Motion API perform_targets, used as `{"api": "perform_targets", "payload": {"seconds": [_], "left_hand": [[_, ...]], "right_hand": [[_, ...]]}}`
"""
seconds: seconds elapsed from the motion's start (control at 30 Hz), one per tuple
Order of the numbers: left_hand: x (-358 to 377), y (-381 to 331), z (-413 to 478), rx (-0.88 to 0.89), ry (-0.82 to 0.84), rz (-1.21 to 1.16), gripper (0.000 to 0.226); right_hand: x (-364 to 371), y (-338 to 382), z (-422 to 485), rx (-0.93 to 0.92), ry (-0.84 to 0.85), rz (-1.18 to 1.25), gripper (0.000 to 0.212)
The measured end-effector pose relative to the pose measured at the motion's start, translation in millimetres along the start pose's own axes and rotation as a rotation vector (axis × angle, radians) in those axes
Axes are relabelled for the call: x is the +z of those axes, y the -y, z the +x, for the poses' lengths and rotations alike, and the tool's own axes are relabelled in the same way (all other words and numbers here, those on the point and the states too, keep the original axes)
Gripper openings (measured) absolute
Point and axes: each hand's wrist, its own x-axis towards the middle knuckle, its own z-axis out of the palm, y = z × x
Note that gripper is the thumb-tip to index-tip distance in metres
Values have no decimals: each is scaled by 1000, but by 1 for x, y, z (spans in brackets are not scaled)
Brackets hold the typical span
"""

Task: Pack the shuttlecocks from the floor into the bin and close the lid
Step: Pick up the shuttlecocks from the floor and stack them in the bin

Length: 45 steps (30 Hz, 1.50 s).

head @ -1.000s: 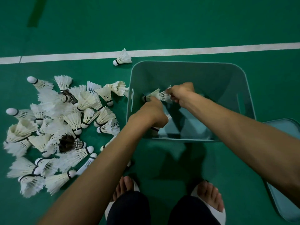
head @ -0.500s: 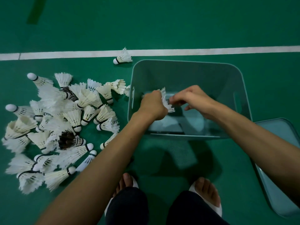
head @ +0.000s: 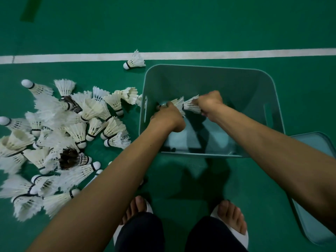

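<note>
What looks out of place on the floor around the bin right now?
A lone shuttlecock lies by the white line, apart from the pile left of the bin. Within the pile, a dark-feathered shuttlecock stands out among white ones; damaged or just different, I cannot tell.

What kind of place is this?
Probably an indoor badminton court: a smooth green sports floor, a painted white boundary line, and a heap of white feathered shuttlecocks.

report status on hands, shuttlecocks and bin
Left hand grips first shuttlecock, right hand grips second shuttlecock, both over the open bin. Pile lies on floor left of it. Lid off, on floor to the right.
</note>
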Motion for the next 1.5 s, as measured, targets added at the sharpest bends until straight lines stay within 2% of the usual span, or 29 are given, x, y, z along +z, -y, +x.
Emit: {"api": "perform_targets", "payload": {"seconds": [0.13,0.27,0.37,0.43,0.5,0.57,0.67,0.73,0.83,0.97,1.03,1.1,1.13,1.2,1.3,1.4,1.5], "left_hand": [[-3,-2,10,16,8,45,71],[-3,-1,7,42,-38,57,63],[-13,0,-12,100,-124,27,51],[-27,4,-34,180,-250,-46,39],[-43,13,-62,243,-406,-170,30],[-55,28,-92,298,-509,-354,17],[-61,60,-134,340,-628,-609,11],[-55,92,-151,289,-698,-662,10],[-29,144,-157,104,-765,-670,14],[25,210,-147,-199,-853,-466,13],[54,231,-141,-316,-769,-322,15],[79,238,-137,-407,-586,-177,29],[89,238,-136,-441,-516,-113,39],[104,235,-133,-465,-520,-33,50],[113,231,-123,-472,-593,-8,41],[110,230,-115,-486,-569,-15,36],[92,225,-116,-492,-541,-24,34]], "right_hand": [[27,8,1,49,70,105,37],[17,10,-6,85,139,178,19],[-7,14,-22,67,115,174,29],[-25,18,-35,-17,38,148,29],[-41,27,-59,-129,-7,116,15],[-53,39,-97,-257,7,91,18],[-55,54,-163,-492,118,64,28],[-42,57,-204,-634,202,57,30],[-11,45,-249,-740,335,88,30],[40,3,-281,-847,493,-115,26],[67,-26,-281,-933,535,-281,18],[94,-54,-269,-1040,578,-523,6],[105,-67,-263,-1111,589,-653,8],[118,-86,-249,-1248,593,-850,24],[123,-95,-238,-1352,581,-917,33],[119,-88,-236,-1342,593,-929,36],[113,-88,-232,-1269,589,-893,48]]}}
